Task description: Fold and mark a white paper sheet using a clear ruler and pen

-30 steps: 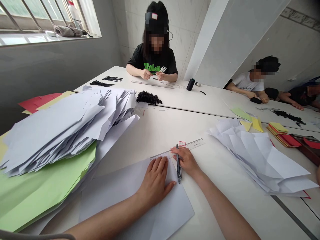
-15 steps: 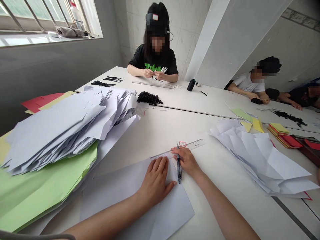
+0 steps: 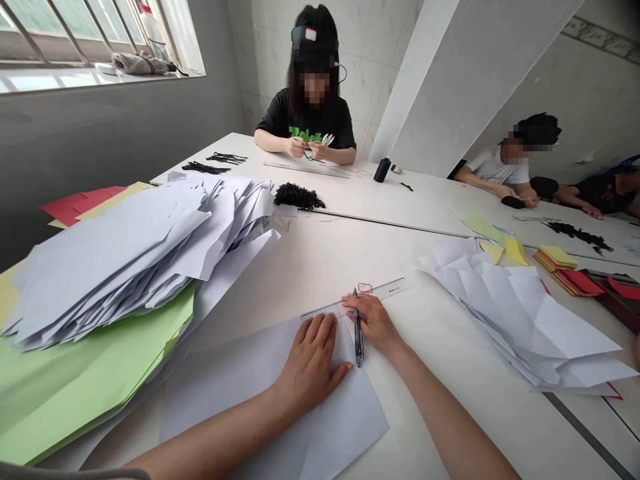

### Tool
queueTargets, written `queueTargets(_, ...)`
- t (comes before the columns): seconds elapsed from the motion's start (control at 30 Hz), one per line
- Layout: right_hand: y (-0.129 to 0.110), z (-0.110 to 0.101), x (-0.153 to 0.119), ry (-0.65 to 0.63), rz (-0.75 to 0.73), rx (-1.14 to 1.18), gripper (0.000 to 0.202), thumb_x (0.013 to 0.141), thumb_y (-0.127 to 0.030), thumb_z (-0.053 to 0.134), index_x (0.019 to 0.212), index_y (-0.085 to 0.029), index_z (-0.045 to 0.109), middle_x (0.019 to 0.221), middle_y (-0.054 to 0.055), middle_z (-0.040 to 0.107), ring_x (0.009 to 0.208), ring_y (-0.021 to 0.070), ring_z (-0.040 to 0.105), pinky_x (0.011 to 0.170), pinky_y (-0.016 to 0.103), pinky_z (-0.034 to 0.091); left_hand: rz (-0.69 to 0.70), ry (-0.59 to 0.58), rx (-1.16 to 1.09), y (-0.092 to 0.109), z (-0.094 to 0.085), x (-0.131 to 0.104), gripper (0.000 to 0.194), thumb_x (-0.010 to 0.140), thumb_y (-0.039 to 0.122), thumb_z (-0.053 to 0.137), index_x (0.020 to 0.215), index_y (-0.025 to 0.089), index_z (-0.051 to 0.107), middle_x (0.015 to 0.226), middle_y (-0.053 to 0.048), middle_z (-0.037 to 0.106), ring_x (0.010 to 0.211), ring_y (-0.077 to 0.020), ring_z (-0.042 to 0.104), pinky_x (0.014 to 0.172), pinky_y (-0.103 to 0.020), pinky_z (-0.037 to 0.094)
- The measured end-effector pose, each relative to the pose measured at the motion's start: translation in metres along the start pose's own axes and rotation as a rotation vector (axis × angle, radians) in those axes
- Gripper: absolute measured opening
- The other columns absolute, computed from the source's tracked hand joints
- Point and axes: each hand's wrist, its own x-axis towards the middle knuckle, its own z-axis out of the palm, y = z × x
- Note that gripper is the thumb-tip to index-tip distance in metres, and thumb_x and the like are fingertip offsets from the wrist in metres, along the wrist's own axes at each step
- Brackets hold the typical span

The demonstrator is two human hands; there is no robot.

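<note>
Flat white paper (image 3: 336, 427) is pressed by the flattened left hand (image 3: 313, 363), its edge crossed by a slim grey pen (image 3: 358, 337) in the curled right hand (image 3: 376, 321).

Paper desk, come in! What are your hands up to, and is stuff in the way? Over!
Left hand flat on white sheet. Right hand holding pen. Ruler at sheet's far edge, partly hidden by right hand. Paper stack off left.

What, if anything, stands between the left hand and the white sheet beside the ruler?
Nothing visible does: the left hand lies flat on the white sheet, its fingers reaching to the ruler. The pen is in the right hand, to the right of the left hand, not under it.
</note>
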Motion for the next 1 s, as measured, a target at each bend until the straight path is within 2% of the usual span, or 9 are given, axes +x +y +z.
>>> queueTargets(0.3,-0.0007,-0.0005,0.0002,0.000,0.001,0.001,0.027,0.081,-0.012,0.051,0.102,-0.027,0.057,0.107,0.001,0.064,0.102,0.0185,0.057,0.090,0.039,0.041,0.013,0.037,-0.008,-0.0014,0.0031,0.0001,0.062,0.081,0.049,0.045,0.130,0.011,0.038,0.134,-0.014,0.040,0.123,-0.0294,0.034,0.103,-0.044,0.025)
queueTargets(1.0,-0.0010,-0.0007,0.0003,0.010,0.000,0.023,0.028,0.081,-0.012,0.052,0.104,-0.028,0.057,0.107,0.001,0.064,0.102,0.0183,0.057,0.090,0.039,0.040,-0.018,0.000,0.002,-0.0009,0.0027,0.0013,0.065,0.083,0.054,0.038,0.131,0.010,0.038,0.136,-0.011,0.039,0.124,-0.0273,0.032,0.105,-0.041,0.023)
